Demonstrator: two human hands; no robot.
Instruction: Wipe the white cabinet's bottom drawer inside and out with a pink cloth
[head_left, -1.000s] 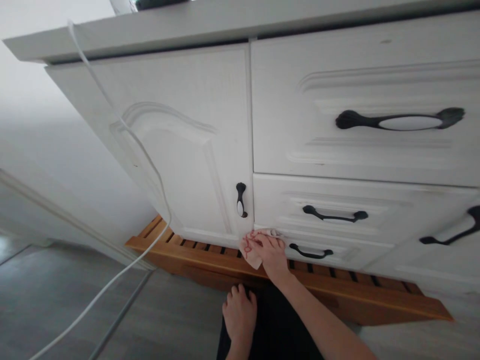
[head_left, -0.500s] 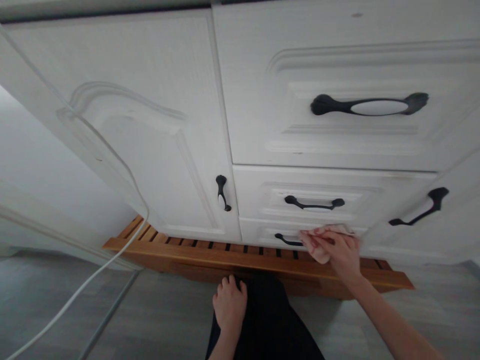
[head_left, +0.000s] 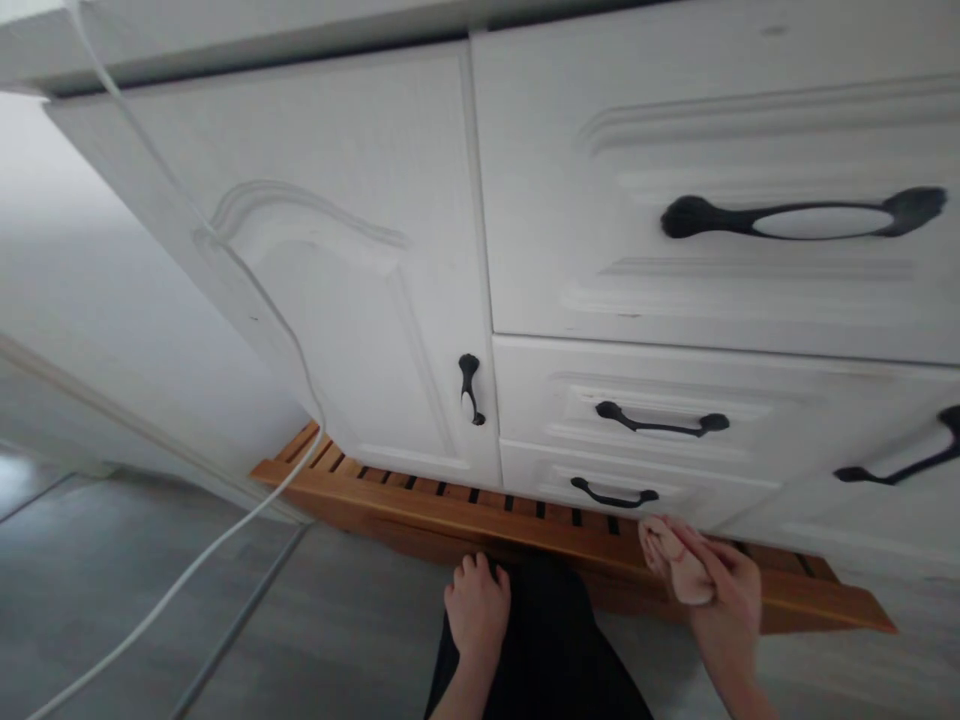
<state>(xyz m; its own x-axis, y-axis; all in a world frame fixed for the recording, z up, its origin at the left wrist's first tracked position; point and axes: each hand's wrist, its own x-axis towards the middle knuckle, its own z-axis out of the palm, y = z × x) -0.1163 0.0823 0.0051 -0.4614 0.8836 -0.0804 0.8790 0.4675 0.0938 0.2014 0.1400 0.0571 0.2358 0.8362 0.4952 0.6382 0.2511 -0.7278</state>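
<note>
My right hand (head_left: pixel 727 590) grips a bunched pink and white cloth (head_left: pixel 679 565) over the wooden slatted rack (head_left: pixel 420 510), just below the bottom drawer (head_left: pixel 540 465) and its black handle (head_left: pixel 615 494). Resting on my dark-clothed knee, near the rack's front edge, is my left hand (head_left: pixel 478 605); its fingers are curled and nothing shows in them. White drawers and a cabinet door (head_left: pixel 337 320) with black handles stand in front of me.
A white cable (head_left: pixel 225 540) hangs down across the cabinet's left side to the grey floor (head_left: pixel 360 640). On the right is another black handle (head_left: pixel 900 465). A dark strip (head_left: pixel 240 620) runs along the floor at left.
My right hand has drawn the cloth down from the bottom drawer front, uncovering its handle, and the cloth is more bunched. The view has shifted left. My left hand stays on the knee.
</note>
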